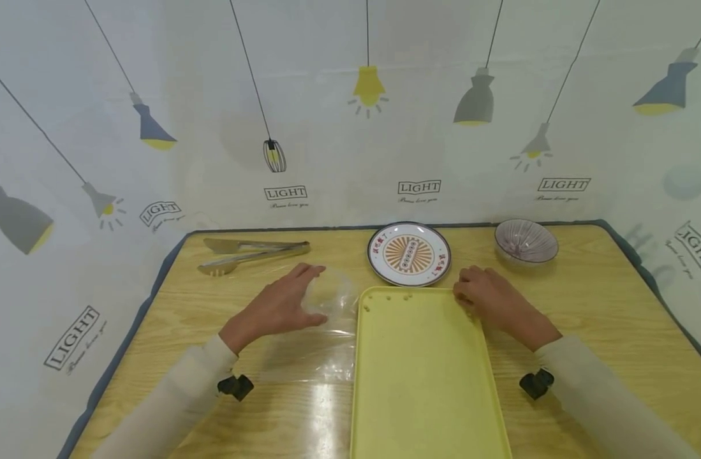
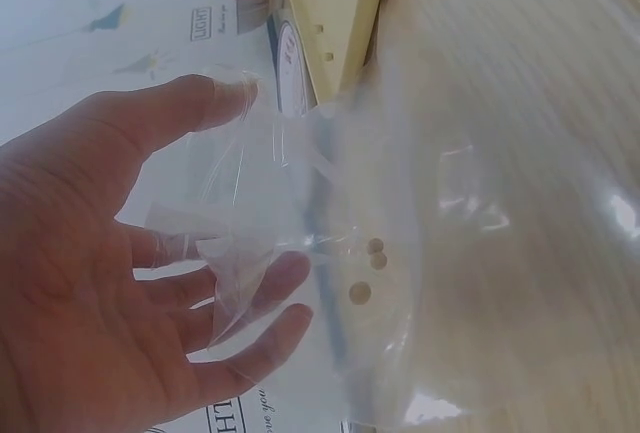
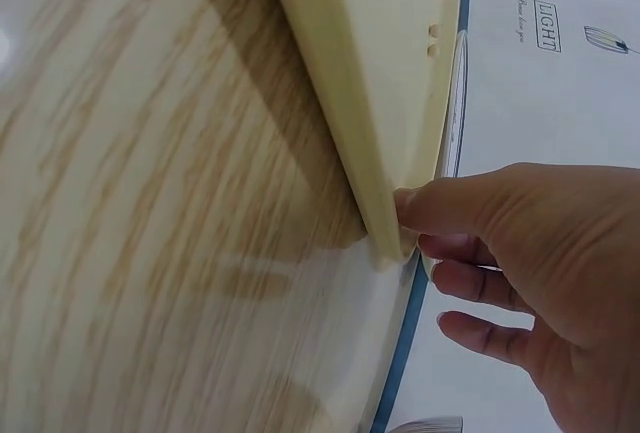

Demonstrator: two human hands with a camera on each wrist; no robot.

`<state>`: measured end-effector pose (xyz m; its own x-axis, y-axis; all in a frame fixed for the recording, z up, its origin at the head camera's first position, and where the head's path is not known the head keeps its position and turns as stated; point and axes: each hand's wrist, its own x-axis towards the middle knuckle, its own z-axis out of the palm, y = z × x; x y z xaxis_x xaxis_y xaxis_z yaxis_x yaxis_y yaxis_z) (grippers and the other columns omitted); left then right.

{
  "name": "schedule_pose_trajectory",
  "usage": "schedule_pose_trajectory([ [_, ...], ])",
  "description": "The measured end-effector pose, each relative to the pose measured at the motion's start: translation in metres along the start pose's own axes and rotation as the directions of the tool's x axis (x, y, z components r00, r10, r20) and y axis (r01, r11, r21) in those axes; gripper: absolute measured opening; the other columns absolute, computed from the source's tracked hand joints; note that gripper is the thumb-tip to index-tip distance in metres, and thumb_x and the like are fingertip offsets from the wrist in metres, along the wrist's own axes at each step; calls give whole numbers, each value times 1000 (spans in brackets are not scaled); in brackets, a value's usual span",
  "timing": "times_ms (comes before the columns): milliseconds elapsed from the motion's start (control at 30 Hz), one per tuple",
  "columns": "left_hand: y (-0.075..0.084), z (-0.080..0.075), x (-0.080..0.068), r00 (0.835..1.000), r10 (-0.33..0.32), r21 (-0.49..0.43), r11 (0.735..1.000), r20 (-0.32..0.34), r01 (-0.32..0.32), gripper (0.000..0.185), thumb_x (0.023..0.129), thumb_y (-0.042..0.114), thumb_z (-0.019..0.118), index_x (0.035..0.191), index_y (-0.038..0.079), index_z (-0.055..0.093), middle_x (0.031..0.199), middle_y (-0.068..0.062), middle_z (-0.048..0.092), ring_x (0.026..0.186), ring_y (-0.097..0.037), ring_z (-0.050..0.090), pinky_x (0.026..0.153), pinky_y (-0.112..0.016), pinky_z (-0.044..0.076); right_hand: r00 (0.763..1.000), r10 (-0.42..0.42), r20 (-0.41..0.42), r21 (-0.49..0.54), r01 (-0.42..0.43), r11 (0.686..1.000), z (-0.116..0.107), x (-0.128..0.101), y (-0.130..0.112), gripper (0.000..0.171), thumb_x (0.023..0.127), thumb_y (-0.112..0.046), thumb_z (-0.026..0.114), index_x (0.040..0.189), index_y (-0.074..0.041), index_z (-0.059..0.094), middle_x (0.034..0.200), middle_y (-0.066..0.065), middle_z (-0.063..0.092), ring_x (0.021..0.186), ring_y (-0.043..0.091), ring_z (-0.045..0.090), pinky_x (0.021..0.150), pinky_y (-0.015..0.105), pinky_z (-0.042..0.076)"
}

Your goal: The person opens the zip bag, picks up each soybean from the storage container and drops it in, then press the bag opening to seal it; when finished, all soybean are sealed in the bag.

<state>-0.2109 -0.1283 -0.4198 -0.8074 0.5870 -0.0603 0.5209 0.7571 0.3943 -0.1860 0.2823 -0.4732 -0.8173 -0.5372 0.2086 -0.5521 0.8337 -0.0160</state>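
My left hand [image 1: 275, 308] spreads its thumb and fingers inside the mouth of a clear plastic bag [image 1: 334, 360], stretching it apart. Through the film in the left wrist view, a few small round beige balls, like soybeans [image 2: 360, 293], show in the bag. Right beside the bag is a yellow rectangular tray [image 1: 425, 382]. My right hand [image 1: 496, 303] pinches the tray's far right corner between thumb and fingers. Several of the same beige balls [image 1: 407, 297] lie along the tray's far left corner. In the right wrist view the tray [image 3: 350, 83] appears tilted.
A white plate with an orange sunburst [image 1: 409, 254] sits just past the tray's far edge. Metal tongs [image 1: 264, 256] lie at the back left of the wooden table [image 1: 184, 306]. At the back right stands a striped bowl [image 1: 525, 241]. A printed curtain [image 1: 327, 127] hangs behind.
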Motion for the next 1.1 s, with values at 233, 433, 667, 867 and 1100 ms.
schedule_pose_trajectory([
  [233,2,-1,-1,1000,-4,0,1000,7,4,91,85,40,81,157,11,34,150,-10,46,118,-29,62,86,-49,56,1000,-6,1,-6,6,1000,-1,-1,0,14,85,-7,79,81,-13,67,82,0,56,76,17,48,67,35,42],
  [433,4,-3,-1,1000,2,9,1000,4,-2,91,85,39,81,157,10,34,151,-11,45,117,-30,63,86,-50,56,1000,2,-9,-9,-2,1000,-7,0,-1,14,83,-4,80,82,-11,68,82,0,56,77,18,49,68,35,42],
  [667,3,-4,-1,1000,3,21,1000,-7,-3,91,85,41,80,157,10,33,150,-12,46,116,-31,63,86,-50,56,997,-54,-63,-44,51,998,-21,13,-5,16,79,-4,83,81,-11,69,83,3,60,78,22,55,68,38,46],
  [867,3,-5,3,1000,14,28,1000,-23,-13,92,84,41,81,157,10,35,149,-11,47,118,-32,63,88,-51,55,999,-19,-47,-37,17,999,-44,33,-22,10,82,-10,83,87,-12,74,90,4,66,85,22,58,72,40,47],
  [1100,2,-2,2,1000,11,21,1000,-4,-11,91,84,40,81,157,10,35,149,-11,46,115,-30,63,88,-50,55,996,-60,-59,-19,59,998,-57,57,-44,11,85,-12,82,92,-13,74,92,2,65,85,20,58,75,38,47],
])
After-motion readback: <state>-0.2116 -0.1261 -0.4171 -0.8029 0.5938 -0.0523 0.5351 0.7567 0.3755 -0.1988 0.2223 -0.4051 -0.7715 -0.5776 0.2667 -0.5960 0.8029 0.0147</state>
